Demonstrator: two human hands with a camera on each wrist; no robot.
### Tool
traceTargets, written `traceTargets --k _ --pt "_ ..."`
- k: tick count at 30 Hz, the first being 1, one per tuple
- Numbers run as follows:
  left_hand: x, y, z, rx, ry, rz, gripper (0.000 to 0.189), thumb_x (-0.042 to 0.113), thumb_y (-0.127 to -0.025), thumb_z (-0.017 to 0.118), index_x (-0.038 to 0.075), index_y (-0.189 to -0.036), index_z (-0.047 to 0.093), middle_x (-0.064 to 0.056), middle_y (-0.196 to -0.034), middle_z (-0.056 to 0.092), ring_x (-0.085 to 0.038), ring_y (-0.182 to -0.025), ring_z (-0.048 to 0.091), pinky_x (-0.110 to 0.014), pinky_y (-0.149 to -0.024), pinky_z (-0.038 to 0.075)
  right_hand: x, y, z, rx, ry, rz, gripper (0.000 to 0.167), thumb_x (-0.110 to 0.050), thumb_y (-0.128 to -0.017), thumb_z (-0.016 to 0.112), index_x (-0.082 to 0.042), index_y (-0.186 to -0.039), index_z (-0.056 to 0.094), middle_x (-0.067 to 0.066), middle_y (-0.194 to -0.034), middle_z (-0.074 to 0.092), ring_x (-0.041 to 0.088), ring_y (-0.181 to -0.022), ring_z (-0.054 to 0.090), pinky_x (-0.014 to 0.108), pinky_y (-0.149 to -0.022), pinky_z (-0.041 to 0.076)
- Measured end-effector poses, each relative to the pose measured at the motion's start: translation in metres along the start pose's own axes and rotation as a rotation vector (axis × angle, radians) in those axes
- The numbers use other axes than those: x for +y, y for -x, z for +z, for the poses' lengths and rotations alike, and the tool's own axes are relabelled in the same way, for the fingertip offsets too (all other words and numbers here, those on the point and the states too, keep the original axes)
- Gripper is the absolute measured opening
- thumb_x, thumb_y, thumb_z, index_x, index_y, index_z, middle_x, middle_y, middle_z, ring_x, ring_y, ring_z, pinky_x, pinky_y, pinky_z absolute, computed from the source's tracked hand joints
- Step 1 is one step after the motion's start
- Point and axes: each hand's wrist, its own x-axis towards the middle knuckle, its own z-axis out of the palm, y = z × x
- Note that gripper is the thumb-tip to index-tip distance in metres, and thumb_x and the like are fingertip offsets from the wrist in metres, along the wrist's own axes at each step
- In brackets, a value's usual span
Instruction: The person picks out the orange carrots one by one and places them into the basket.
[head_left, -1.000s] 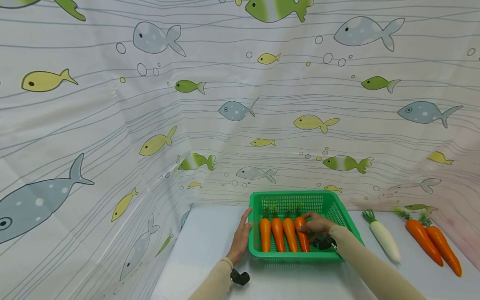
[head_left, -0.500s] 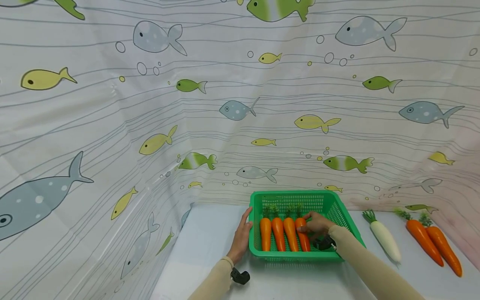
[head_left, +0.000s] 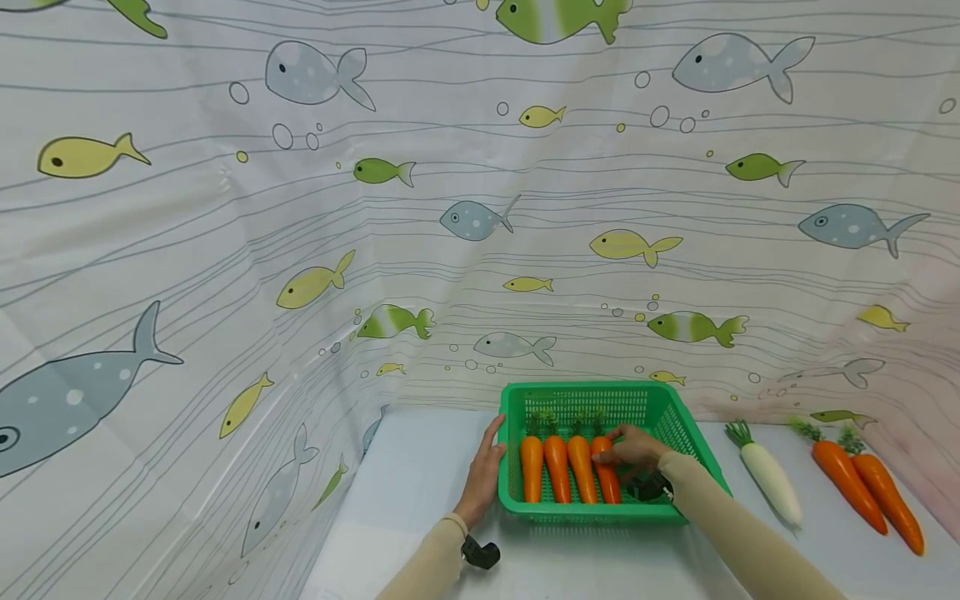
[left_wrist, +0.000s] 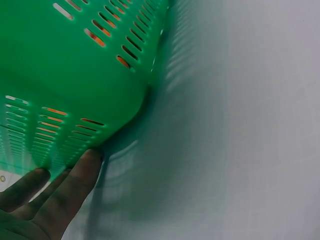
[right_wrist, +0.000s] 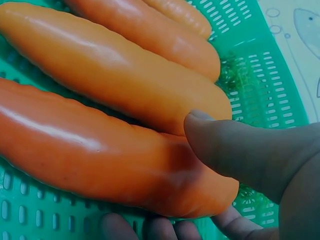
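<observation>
Several orange carrots lie side by side in a green plastic basket [head_left: 600, 517], their leafy tops toward the far wall. My right hand [head_left: 636, 450] grips the rightmost carrot [head_left: 606, 479] near its leafy end. In the right wrist view, the thumb [right_wrist: 235, 150] lies across that carrot and reaches the neighbouring carrot [right_wrist: 120, 70], while the fingertips [right_wrist: 160, 229] show along the other side. Outside the basket, my left hand [head_left: 480, 479] rests against the left wall. The left wrist view shows its extended fingers [left_wrist: 70, 192] touching the slotted green wall near a corner.
Right of the basket, a white radish [head_left: 771, 483] with green leaves lies on the white table [head_left: 420, 475]. Two more carrots [head_left: 847, 483] lie farther right. A fish-patterned sheet [head_left: 480, 275] hangs behind and along the left side.
Both hands, the carrots and the basket hold nearly the same positions. Only a slight shift of the head view shows.
</observation>
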Motion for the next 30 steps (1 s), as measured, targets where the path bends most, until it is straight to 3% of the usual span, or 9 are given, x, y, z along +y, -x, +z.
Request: traceTargets --k 11,21,30 --pt "0.0 0.0 0.0 0.003 -0.01 0.004 0.052 0.038 -0.115 0.034 0.043 -0.167 0.029 -0.005 -0.177 0.024 -0.042 -0.162 0.025 -0.074 -0.124 0.021 -0.001 0.002 -0.002 0.001 0.004 0.004 0.069 -0.022 -0.096 0.079 0.013 -0.143 0.042 0.03 -0.121 0.062 0.038 -0.106 0.069 0.052 -0.08 0.065" --pt "0.001 0.001 0.001 0.013 -0.014 0.002 0.053 0.031 -0.115 0.034 0.043 -0.166 0.03 -0.005 -0.177 0.025 -0.042 -0.161 0.027 -0.076 -0.123 0.021 -0.002 0.002 -0.004 -0.002 0.042 -0.004 0.073 -0.025 -0.098 0.076 0.016 -0.147 0.039 0.034 -0.129 0.059 0.042 -0.112 0.067 0.054 -0.083 0.064" --pt "0.002 0.002 0.002 0.017 -0.011 0.004 0.053 0.034 -0.114 0.035 0.043 -0.166 0.031 -0.005 -0.177 0.025 -0.041 -0.161 0.026 -0.075 -0.124 0.021 -0.005 0.007 -0.015 -0.016 0.088 -0.013 0.078 -0.027 -0.097 0.076 0.017 -0.15 0.038 0.041 -0.142 0.049 0.057 -0.126 0.057 0.053 -0.083 0.064"
